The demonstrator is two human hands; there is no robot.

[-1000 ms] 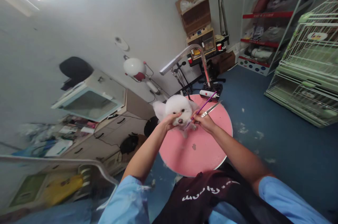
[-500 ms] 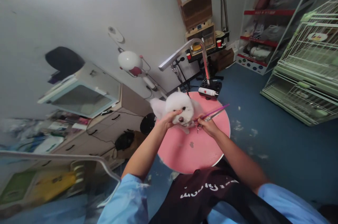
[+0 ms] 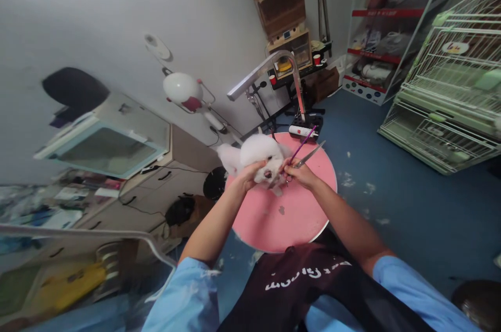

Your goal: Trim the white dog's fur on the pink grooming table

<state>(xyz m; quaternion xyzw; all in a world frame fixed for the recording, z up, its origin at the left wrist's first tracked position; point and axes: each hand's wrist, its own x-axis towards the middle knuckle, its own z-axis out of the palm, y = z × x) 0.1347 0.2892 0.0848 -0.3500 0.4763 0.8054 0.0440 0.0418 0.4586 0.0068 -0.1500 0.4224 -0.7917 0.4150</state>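
Note:
A small white fluffy dog (image 3: 254, 152) stands on a round pink table (image 3: 289, 217), facing me. My left hand (image 3: 250, 175) is closed around the left side of its muzzle. My right hand (image 3: 299, 175) is closed on a purple comb (image 3: 303, 145) and silver scissors (image 3: 309, 155), both pointing up and to the right, right beside the dog's face.
A metal grooming arm (image 3: 270, 68) rises behind the table, with a white clipper (image 3: 302, 132) at its base. Cabinets and a glass-fronted box (image 3: 105, 141) stand left. Wire cages (image 3: 450, 86) and shelves (image 3: 376, 50) stand right. Fur tufts lie on the blue floor (image 3: 391, 201).
The view has shifted slightly. My right hand has swung the comb and scissors from pointing right to pointing more upward, close to the dog's face. My left hand keeps its hold on the muzzle.

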